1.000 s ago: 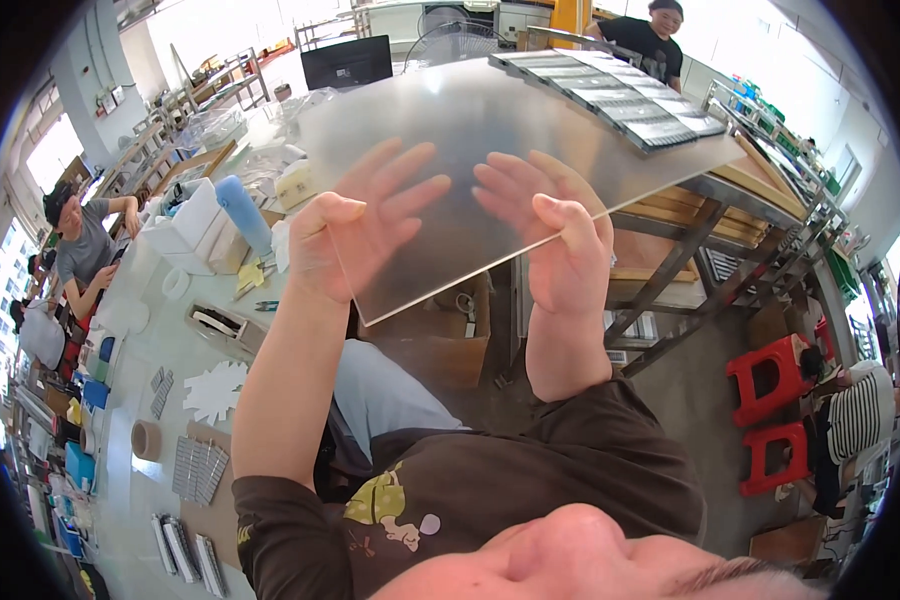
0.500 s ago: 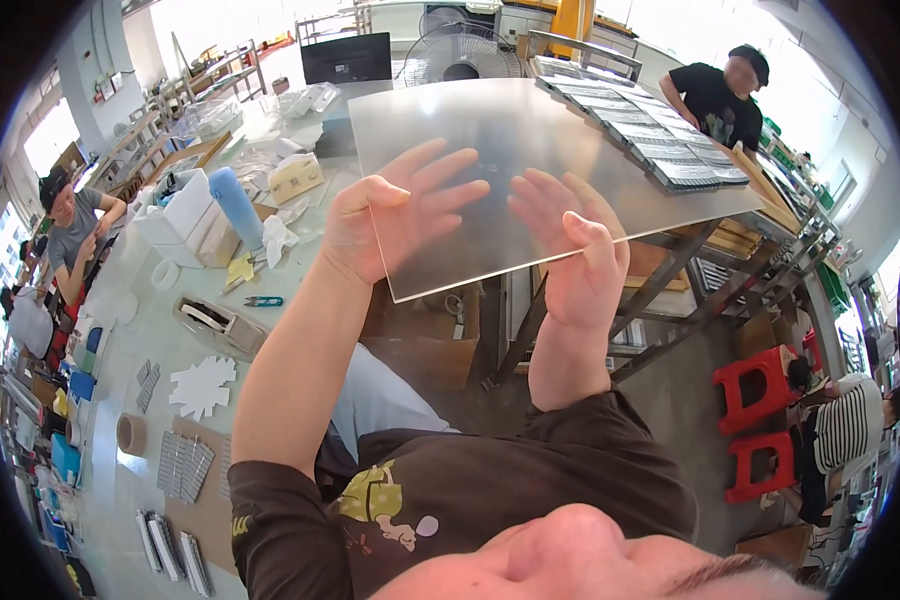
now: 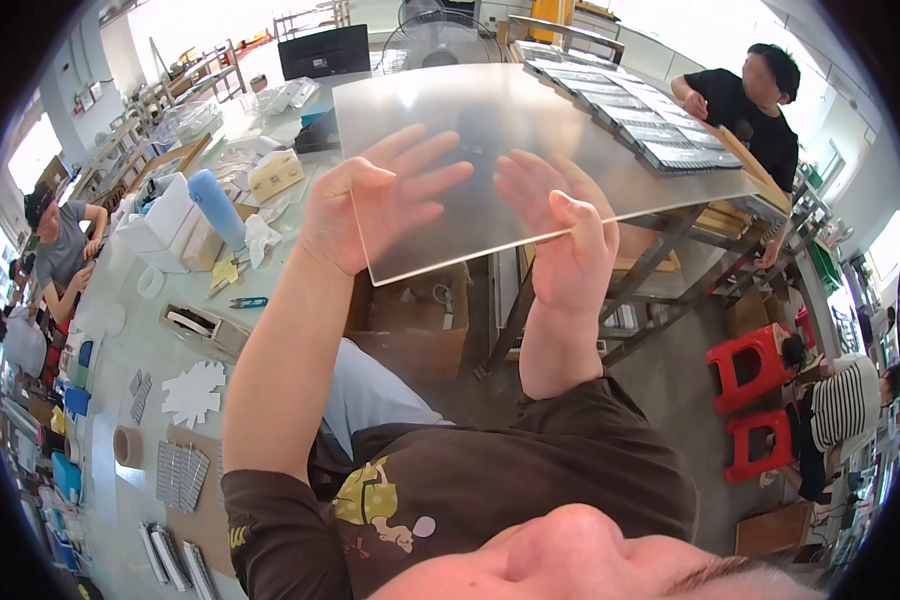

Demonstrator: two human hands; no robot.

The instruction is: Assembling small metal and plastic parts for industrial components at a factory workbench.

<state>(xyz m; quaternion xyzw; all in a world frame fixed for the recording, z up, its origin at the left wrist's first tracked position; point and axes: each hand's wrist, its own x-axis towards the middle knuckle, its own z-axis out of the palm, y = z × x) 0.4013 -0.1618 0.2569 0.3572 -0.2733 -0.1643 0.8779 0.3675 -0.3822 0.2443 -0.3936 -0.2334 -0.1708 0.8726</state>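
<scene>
A large, see-through flat sheet (image 3: 450,215) spans the space in front of me, its near edge toward my body. My left hand (image 3: 370,195) grips its left edge, thumb on top and fingers spread beneath, visible through the sheet. At the near edge, my right hand (image 3: 565,225) holds it the same way, thumb above and fingers underneath. Rows of flat silver pieces (image 3: 640,105) lie at the sheet's far right; whether they rest on it or on something beneath, I cannot tell.
On the left table are a tape dispenser (image 3: 205,328), a blue bottle (image 3: 215,208), green snips (image 3: 249,302) and a tape roll (image 3: 128,447). Below the sheet are a cardboard box (image 3: 410,335) and a metal frame (image 3: 660,265). Red stools (image 3: 755,365) stand right; a co-worker (image 3: 755,110) is at far right.
The sheet and both hands appear slightly higher and further left, along with much of the surrounding view. The grip looks the same. The co-worker at the far right has straightened up.
</scene>
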